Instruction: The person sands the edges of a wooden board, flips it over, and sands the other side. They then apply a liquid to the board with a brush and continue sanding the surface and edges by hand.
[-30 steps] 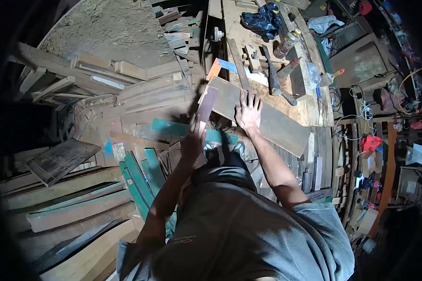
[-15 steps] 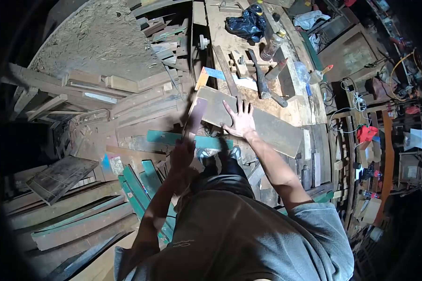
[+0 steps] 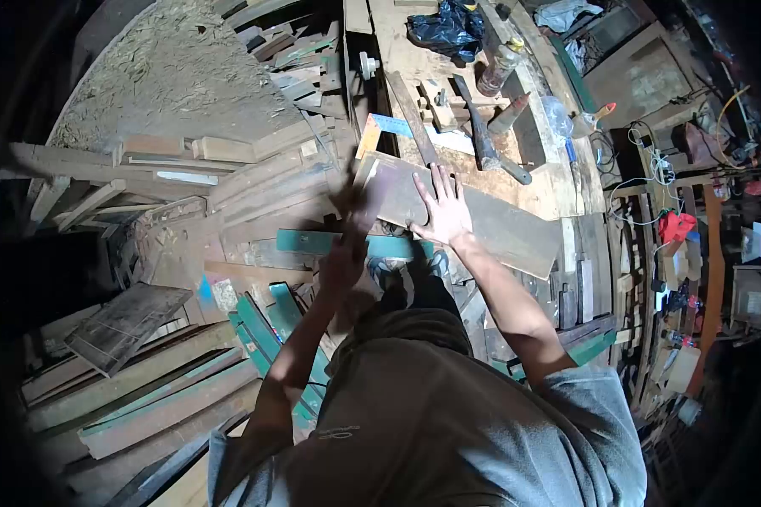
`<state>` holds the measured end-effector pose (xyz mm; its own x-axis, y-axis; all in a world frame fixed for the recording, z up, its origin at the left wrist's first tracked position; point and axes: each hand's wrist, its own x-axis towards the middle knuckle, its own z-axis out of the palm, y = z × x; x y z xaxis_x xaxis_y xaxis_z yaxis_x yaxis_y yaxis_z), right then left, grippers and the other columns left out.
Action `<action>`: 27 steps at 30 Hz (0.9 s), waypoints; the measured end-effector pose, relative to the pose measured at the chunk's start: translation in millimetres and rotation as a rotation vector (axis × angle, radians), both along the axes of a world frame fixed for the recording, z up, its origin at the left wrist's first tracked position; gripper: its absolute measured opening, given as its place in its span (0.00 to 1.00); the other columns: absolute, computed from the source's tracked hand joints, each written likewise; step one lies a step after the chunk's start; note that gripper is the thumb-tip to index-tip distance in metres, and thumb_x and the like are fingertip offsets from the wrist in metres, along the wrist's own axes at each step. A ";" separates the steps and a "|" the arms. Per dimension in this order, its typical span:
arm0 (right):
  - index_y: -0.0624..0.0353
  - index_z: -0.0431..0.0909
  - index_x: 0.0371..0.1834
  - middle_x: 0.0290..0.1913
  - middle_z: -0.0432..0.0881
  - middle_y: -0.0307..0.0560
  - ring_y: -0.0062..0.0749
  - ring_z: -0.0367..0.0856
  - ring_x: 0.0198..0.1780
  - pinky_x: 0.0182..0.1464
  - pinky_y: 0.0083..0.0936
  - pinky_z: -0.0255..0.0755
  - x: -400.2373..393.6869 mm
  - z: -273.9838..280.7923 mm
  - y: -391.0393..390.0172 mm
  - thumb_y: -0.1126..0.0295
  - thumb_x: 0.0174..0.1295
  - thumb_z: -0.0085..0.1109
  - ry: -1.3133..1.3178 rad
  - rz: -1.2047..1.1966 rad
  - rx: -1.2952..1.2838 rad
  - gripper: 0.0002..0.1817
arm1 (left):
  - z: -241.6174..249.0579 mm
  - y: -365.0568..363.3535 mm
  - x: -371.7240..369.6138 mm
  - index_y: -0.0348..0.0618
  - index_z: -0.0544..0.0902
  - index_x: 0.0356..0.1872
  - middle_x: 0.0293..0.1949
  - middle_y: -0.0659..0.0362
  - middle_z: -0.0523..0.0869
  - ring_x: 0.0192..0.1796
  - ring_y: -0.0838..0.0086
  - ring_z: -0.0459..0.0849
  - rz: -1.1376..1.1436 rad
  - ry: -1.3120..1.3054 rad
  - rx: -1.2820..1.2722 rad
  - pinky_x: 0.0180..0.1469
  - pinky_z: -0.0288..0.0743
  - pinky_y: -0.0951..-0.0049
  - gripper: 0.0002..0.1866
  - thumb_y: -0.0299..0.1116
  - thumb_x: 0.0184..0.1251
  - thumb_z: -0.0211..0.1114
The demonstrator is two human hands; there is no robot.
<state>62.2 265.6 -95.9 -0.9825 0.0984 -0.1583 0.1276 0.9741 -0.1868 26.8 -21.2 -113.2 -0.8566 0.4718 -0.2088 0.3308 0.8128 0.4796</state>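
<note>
My right hand (image 3: pixel 446 215) lies flat with spread fingers on a long wooden board (image 3: pixel 507 221), which rests on the edge of the workbench. My left hand (image 3: pixel 340 266), in shadow, is closed around the handle of what looks like a handsaw (image 3: pixel 365 205). Its blade, blurred with a purplish sheen, meets the board's left end. Just beyond that end is a try square (image 3: pixel 391 125) with an orange stock and a blue blade. Past my right fingertips lie a narrow wooden strip (image 3: pixel 410 118) and a dark-bladed tool (image 3: pixel 479 135).
On the workbench (image 3: pixel 554 190) are a wooden plane (image 3: pixel 437 103), a plastic bottle (image 3: pixel 499 72) and a black plastic bag (image 3: pixel 448 32). Green-painted planks (image 3: pixel 309 242) lie below, near my feet. Stacked timber (image 3: pixel 144 389) fills the left, and sawdust (image 3: pixel 169 84) covers the floor at upper left.
The handsaw and my left hand have shifted slightly, the blade now more blurred against the board's end. My right hand stays flat on the board. The whole view has shifted a little.
</note>
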 end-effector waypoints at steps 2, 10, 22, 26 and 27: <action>0.38 0.44 0.88 0.87 0.37 0.64 0.56 0.35 0.88 0.85 0.60 0.27 2.5 -3.8 -0.9 0.31 0.55 0.61 -0.015 -0.014 0.000 0.60 | -16.9 -29.6 16.8 0.51 0.76 0.67 0.41 0.38 0.82 0.38 0.37 0.86 -0.020 0.009 -0.080 0.39 0.81 0.38 0.24 0.49 0.76 0.60; 0.38 0.42 0.88 0.87 0.39 0.64 0.58 0.36 0.87 0.84 0.62 0.30 2.5 -1.2 1.3 0.32 0.53 0.64 -0.012 -0.019 -0.009 0.62 | -20.4 10.2 6.8 0.48 0.75 0.65 0.45 0.36 0.82 0.38 0.36 0.86 -0.014 0.093 -0.036 0.41 0.81 0.40 0.26 0.53 0.77 0.59; 0.39 0.40 0.88 0.87 0.37 0.66 0.60 0.38 0.87 0.83 0.65 0.31 -1.3 2.6 -2.4 0.30 0.56 0.61 -0.086 -0.045 0.019 0.61 | -16.1 -17.5 18.6 0.62 0.58 0.83 0.41 0.36 0.83 0.37 0.36 0.85 0.013 0.093 0.003 0.37 0.80 0.39 0.37 0.46 0.77 0.61; 0.39 0.40 0.88 0.86 0.39 0.66 0.63 0.40 0.86 0.82 0.66 0.34 -1.6 -3.9 -4.1 0.32 0.55 0.62 -0.030 -0.102 0.023 0.62 | -7.1 -6.8 1.8 0.65 0.57 0.83 0.43 0.36 0.82 0.37 0.35 0.85 0.023 0.092 0.030 0.39 0.80 0.39 0.39 0.48 0.75 0.62; 0.39 0.40 0.88 0.86 0.40 0.66 0.64 0.40 0.86 0.82 0.66 0.35 -1.6 -6.5 -3.0 0.33 0.55 0.64 0.000 -0.103 0.019 0.62 | -2.2 -7.9 -1.9 0.66 0.57 0.83 0.44 0.36 0.82 0.38 0.35 0.85 0.017 0.056 0.015 0.40 0.81 0.39 0.39 0.50 0.74 0.62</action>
